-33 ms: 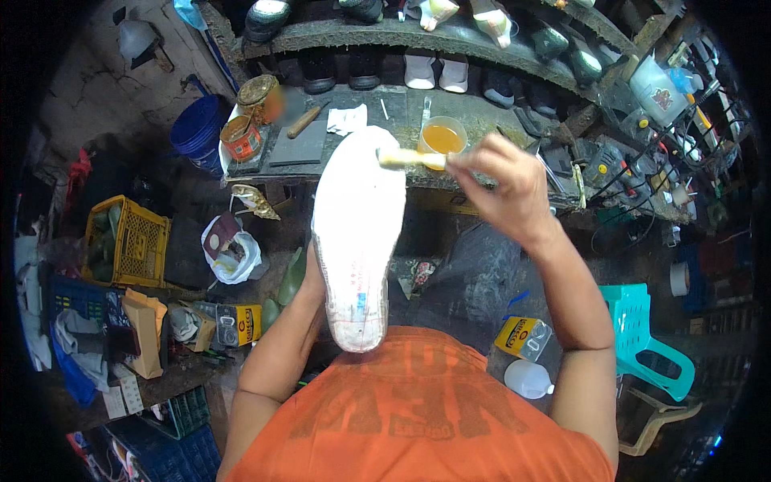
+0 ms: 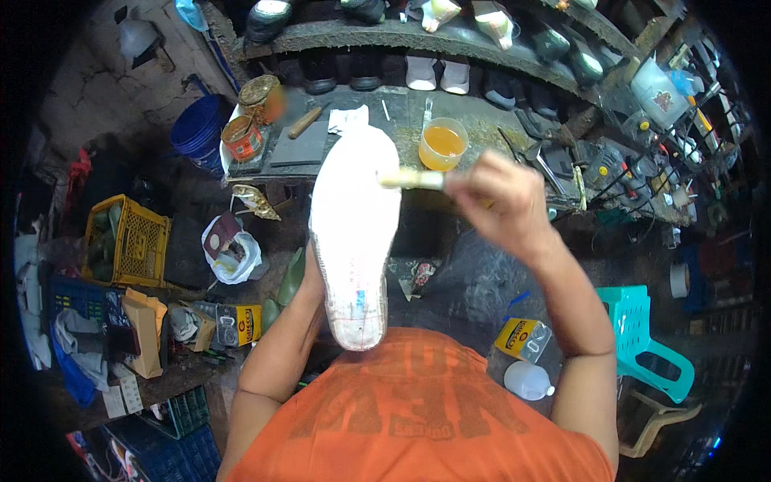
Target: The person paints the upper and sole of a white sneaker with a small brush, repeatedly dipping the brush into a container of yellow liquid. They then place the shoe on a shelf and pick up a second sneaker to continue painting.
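An upturned shoe [image 2: 355,201], its long pale underside facing up and very bright, stands out in front of my orange shirt. Stitching runs along its lower left edge. My left hand [image 2: 316,269] holds it from below and behind; the shoe hides the fingers. My right hand [image 2: 502,197] is closed in a pinch on the handle of a small brush [image 2: 409,179]. The yellowish bristles touch the right side of the wide part of the underside. Beyond the brush, a clear tub of amber liquid [image 2: 443,143] stands on the bench.
Two tins [image 2: 242,138] and a wooden-handled tool [image 2: 306,120] lie at the bench's left, with loose tools [image 2: 546,165] at its right. Shoes [image 2: 438,74] line the back. A yellow crate [image 2: 128,241] stands left, a turquoise stool [image 2: 646,337] right, a plastic jug [image 2: 528,379] near my right arm.
My right hand and the brush have moved a little toward me along the shoe's right side. The shoe has shifted slightly left.
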A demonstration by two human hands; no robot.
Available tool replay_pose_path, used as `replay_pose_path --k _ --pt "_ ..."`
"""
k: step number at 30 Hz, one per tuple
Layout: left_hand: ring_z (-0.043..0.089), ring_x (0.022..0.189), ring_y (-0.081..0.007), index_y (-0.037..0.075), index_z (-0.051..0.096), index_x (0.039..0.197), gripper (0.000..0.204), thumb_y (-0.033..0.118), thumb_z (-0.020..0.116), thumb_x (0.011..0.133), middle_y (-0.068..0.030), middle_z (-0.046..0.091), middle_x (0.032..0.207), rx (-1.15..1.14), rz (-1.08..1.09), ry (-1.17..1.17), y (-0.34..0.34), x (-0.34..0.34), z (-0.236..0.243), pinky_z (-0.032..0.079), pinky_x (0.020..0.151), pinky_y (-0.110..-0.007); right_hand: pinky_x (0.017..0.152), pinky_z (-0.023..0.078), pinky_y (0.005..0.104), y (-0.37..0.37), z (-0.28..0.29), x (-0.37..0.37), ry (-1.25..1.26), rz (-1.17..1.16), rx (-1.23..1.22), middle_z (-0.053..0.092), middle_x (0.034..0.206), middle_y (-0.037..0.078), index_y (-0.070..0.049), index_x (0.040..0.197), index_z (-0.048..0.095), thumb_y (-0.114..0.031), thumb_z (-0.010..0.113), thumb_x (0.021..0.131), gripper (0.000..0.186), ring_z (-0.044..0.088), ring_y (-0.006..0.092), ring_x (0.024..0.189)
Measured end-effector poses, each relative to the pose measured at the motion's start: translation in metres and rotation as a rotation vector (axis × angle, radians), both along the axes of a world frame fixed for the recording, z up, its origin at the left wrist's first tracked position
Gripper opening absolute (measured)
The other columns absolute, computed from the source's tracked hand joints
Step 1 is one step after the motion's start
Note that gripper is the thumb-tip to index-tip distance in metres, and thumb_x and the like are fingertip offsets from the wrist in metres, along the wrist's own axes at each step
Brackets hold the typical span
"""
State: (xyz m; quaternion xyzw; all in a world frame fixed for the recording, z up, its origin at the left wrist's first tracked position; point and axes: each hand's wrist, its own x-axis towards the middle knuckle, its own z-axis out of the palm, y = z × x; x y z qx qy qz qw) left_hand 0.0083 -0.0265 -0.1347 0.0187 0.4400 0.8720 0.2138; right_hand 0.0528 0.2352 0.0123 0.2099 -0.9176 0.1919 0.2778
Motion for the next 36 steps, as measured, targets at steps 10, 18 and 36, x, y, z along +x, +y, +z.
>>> replay_pose_path --k 10,18,36 --pt "0.071 0.108 -0.0265 -0.005 0.051 0.141 0.049 0.029 0.042 0.108 -0.0209 0.066 0.126 0.032 -0.030 0.042 0.011 -0.001 0.005 0.061 0.090 -0.038 0.060 0.053 0.0356 0.006 0.005 -0.010 0.008 -0.047 -0.067 0.066 0.082 0.010 -0.005 0.091 0.072 -0.008 0.079 0.084 0.009 0.068 0.0261 0.071" --pt "0.070 0.110 -0.0268 -0.005 0.050 0.143 0.049 0.029 0.042 0.108 -0.0213 0.065 0.129 0.022 -0.061 0.033 0.006 -0.008 -0.001 0.061 0.091 -0.038 0.062 0.055 0.0371 -0.023 0.019 0.006 -0.340 0.248 -0.140 0.065 0.079 0.006 -0.010 0.084 0.074 -0.013 0.078 0.082 0.006 0.069 0.0262 0.073" --pt "0.074 0.086 -0.0220 -0.003 0.060 0.130 0.043 0.028 0.043 0.106 -0.0140 0.073 0.105 -0.031 -0.002 -0.288 0.004 -0.013 -0.001 0.063 0.075 -0.035 0.055 0.052 0.0390 -0.016 -0.039 0.024 -0.253 0.131 0.018 0.059 0.078 0.005 -0.012 0.085 0.069 -0.013 0.077 0.081 0.009 0.066 0.0256 0.067"
